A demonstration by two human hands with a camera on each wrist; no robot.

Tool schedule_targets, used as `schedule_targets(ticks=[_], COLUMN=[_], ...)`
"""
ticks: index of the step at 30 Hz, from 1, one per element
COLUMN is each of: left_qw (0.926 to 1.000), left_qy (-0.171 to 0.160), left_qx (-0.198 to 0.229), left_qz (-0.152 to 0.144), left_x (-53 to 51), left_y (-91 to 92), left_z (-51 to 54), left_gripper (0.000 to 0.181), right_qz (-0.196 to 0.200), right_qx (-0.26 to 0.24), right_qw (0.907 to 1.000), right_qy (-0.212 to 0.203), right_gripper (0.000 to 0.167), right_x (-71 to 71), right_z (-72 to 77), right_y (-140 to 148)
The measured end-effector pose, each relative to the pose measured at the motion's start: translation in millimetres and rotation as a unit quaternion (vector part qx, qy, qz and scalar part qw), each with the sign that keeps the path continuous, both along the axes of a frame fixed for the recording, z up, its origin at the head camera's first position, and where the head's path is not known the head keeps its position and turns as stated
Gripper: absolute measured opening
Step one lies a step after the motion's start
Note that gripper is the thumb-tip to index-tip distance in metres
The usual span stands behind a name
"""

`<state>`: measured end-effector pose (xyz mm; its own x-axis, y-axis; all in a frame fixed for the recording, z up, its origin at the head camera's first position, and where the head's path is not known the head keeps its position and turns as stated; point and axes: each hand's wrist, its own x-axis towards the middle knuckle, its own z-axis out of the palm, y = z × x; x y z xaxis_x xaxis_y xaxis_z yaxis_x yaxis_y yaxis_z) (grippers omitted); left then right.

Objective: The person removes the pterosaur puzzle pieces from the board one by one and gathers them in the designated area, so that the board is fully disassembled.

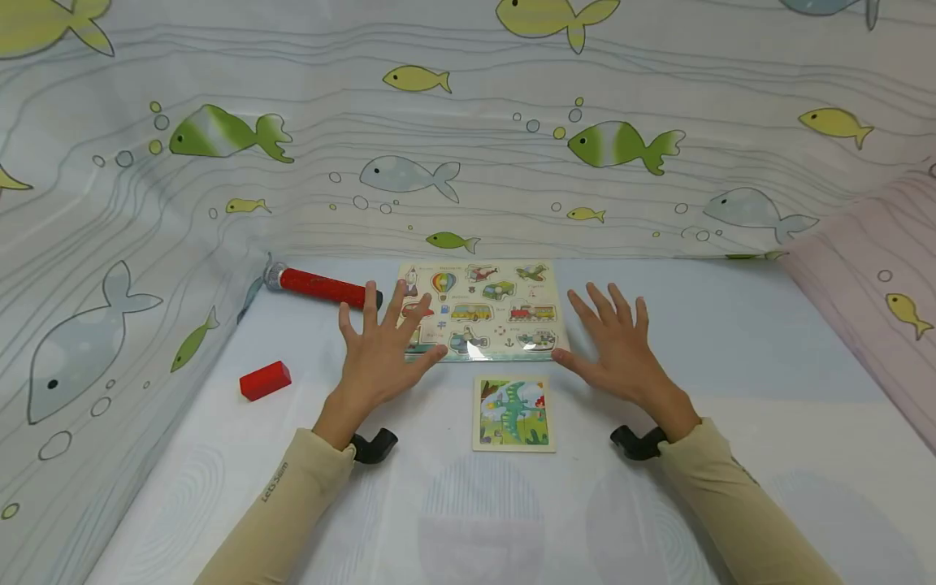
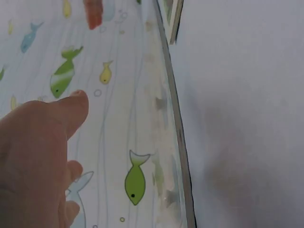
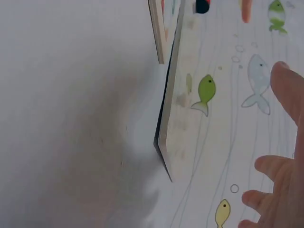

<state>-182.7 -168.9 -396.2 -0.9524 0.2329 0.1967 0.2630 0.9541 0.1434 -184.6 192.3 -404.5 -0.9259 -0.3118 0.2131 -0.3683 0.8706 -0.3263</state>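
Fingers spread, the left hand (image 1: 376, 357) is over the left edge of a wooden picture board (image 1: 504, 313) with vehicle pieces, holding nothing. The right hand (image 1: 621, 353), likewise spread and holding nothing, is at the board's right edge, its thumb near the lower right corner. Between the wrists lies a small square dinosaur puzzle (image 1: 514, 413). In the left wrist view the left hand (image 2: 38, 152) shows beside the board's edge (image 2: 183, 142); the right wrist view shows the right hand (image 3: 285, 156) beyond the board's edge (image 3: 168, 109).
A red flashlight (image 1: 322, 288) lies at the back left, partly behind the left fingertips. Nearer the front left is a red block (image 1: 265, 380). A fish-patterned cloth (image 1: 483, 122) rises behind the table and along both sides.
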Motion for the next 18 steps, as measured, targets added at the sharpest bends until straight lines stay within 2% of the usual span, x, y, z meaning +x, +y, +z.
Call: schedule_targets(ticks=[5, 10, 14, 18], left_qw=[0.9992, 0.9971, 0.9913, 0.9827], left_qy=[-0.003, -0.034, -0.067, -0.095], left_qx=[0.007, 0.001, -0.021, -0.030], left_qz=[-0.038, -0.068, -0.112, -0.156], left_x=[3.0, 7.7, 14.4, 22.2], left_y=[6.3, 15.9, 25.0, 33.4], left_z=[-2.0, -4.7, -7.5, -12.3], left_gripper=[0.084, 0.089, 0.097, 0.105], right_qz=[0.065, 0.118, 0.150, 0.167], right_qx=[-0.025, -0.040, -0.046, -0.020], right_qw=[0.9976, 0.9917, 0.9847, 0.9797], right_qy=[-0.005, -0.029, -0.075, -0.109], right_gripper=[0.096, 0.095, 0.087, 0.081], right_x=[0.9, 3.9, 8.6, 13.0], right_z=[-5.8, -10.8, -11.8, -12.3], right_y=[-7, -14, -22, -30])
